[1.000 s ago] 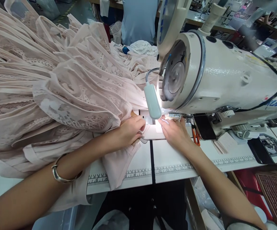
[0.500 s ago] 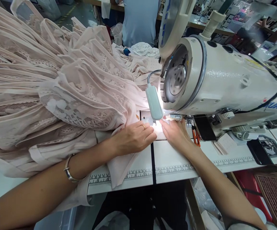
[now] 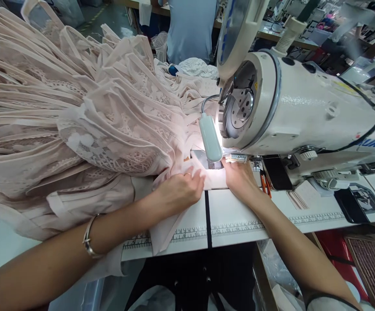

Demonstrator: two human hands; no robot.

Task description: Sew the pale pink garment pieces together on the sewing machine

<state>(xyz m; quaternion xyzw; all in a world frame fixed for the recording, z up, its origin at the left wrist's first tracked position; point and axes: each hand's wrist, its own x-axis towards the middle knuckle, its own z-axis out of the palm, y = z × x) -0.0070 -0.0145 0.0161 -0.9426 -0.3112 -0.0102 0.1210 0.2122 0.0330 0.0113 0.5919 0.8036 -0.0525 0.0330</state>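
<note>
My left hand (image 3: 184, 190) is closed, with curled fingers, on the near edge of a pale pink lace garment (image 3: 119, 129) just left of the needle area. A flap of its cloth hangs below the wrist over the table edge. My right hand (image 3: 242, 180) rests on the bed of the sewing machine (image 3: 304, 108), its thumb side at the lit cloth (image 3: 215, 178) beside the presser foot. The machine's lower parts cover most of its fingers. A pale green lamp (image 3: 211, 138) hangs over the stitching spot and partly hides the needle.
Orange-handled scissors (image 3: 265, 183) and a dark phone (image 3: 276, 172) lie right of my right hand. A printed ruler (image 3: 239, 229) runs along the table's front edge. Another phone (image 3: 352, 205) lies farther right. A person in a blue top (image 3: 190, 32) is beyond the table.
My left hand has drawn slightly left and its fingers have curled upward. The right hand has shifted slightly right. The machine's round inner wheel has turned.
</note>
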